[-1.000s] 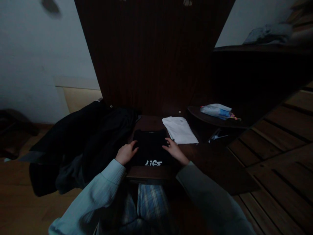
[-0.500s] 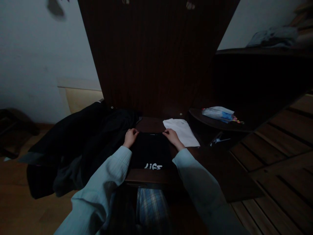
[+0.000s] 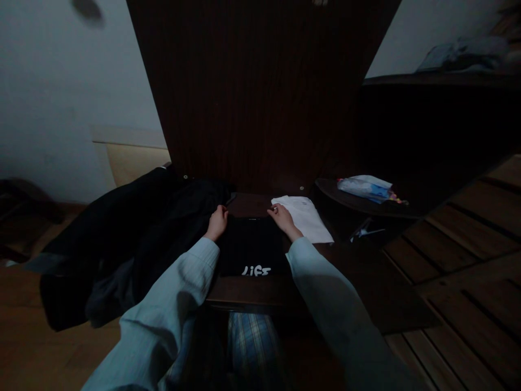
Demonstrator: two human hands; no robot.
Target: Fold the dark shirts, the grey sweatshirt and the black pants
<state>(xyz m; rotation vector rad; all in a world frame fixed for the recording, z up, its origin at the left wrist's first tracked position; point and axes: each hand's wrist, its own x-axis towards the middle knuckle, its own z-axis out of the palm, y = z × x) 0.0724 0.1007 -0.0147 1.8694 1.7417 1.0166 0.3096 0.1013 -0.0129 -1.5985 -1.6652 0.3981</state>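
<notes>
A folded black T-shirt (image 3: 252,244) with white lettering lies flat on the dark wooden surface (image 3: 248,293) in front of me. My left hand (image 3: 217,222) is at its far left corner, fingers loosely curled and a little apart. At the far right corner, my right hand (image 3: 283,218) hovers just above the edge with thumb and fingers parted. Right of the shirt, partly behind my right hand, lies a folded white cloth (image 3: 309,220).
Dark clothes (image 3: 122,244) are heaped on the left, hanging over the edge. A plastic packet (image 3: 364,187) rests on a curved shelf at right, above a small pale object (image 3: 366,232). A tall dark panel (image 3: 260,98) rises behind; wooden slats (image 3: 468,255) stand right.
Both hands have let go of the T-shirt's far corners and lifted slightly away from it. The shirt stays flat in place; my view has tilted down a little.
</notes>
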